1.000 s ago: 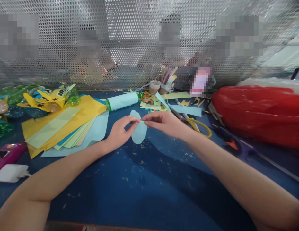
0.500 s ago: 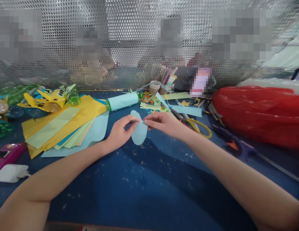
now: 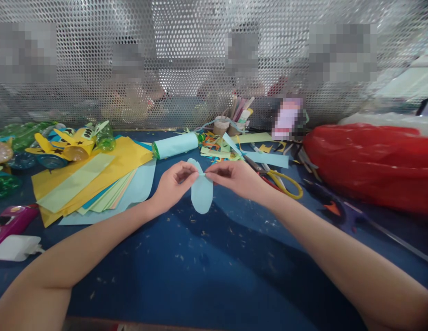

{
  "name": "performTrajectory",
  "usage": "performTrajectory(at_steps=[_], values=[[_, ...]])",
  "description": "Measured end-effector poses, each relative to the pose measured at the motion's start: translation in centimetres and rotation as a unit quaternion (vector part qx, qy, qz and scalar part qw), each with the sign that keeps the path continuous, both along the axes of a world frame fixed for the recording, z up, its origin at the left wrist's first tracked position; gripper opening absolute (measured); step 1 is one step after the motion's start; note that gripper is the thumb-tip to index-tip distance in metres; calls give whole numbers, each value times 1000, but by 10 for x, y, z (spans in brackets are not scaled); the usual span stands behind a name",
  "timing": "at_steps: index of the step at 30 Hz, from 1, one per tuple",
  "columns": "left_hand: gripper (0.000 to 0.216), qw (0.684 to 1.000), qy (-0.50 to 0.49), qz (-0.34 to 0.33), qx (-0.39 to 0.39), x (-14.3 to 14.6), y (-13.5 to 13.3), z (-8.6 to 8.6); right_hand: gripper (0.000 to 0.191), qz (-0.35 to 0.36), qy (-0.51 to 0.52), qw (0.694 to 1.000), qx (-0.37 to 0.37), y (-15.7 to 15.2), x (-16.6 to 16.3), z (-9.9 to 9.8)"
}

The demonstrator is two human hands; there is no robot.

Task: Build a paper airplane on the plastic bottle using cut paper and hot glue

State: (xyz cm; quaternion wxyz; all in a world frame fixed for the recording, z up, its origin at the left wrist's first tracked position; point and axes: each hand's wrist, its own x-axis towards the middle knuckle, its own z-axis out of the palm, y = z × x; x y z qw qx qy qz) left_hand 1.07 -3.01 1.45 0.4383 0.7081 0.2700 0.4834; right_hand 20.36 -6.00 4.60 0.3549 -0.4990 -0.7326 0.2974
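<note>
Between my two hands hangs a light blue paper cutout point(image 3: 202, 195), long and rounded, pinched in at its narrow middle. My left hand point(image 3: 174, 184) grips that middle from the left with thumb and fingertips. From the right, my right hand point(image 3: 234, 177) pinches the same spot, its fingers closed. Just behind them lies a green bottle wrapped in light blue paper point(image 3: 176, 145). Scissors with yellow handles point(image 3: 286, 184) rest beyond my right wrist, partly under paper strips point(image 3: 267, 158).
Coloured paper sheets point(image 3: 93, 179) spread at left, near yellow paper-trimmed bottle pieces point(image 3: 71, 146). A magenta glue gun point(image 3: 14, 220) and a white bottle point(image 3: 19, 248) lie front left. A red plastic bag point(image 3: 368, 165) fills the right. Behind stands a perforated metal screen point(image 3: 186, 59).
The paper cutout has turned so its lower lobe faces me more fully and hangs slightly lower. Both hands keep their pinch at its middle, with fingers shifted slightly.
</note>
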Motion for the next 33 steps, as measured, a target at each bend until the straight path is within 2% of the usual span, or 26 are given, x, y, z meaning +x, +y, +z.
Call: performTrajectory(at_steps=[11,18,28,33], values=[[12,998,30,0,57,-2,6,-7,25,-7,-43,999,6,3,2,4],[13,1000,10,-13,11,-4,7,-9,24,-20,-2,1000,4,3,3,4],[13,1000,8,23,11,1,4,-5,20,-22,-29,997,68,-3,-6,0],[11,999,26,1,35,0,2,-9,18,-43,-63,992,105,-6,-10,-2]])
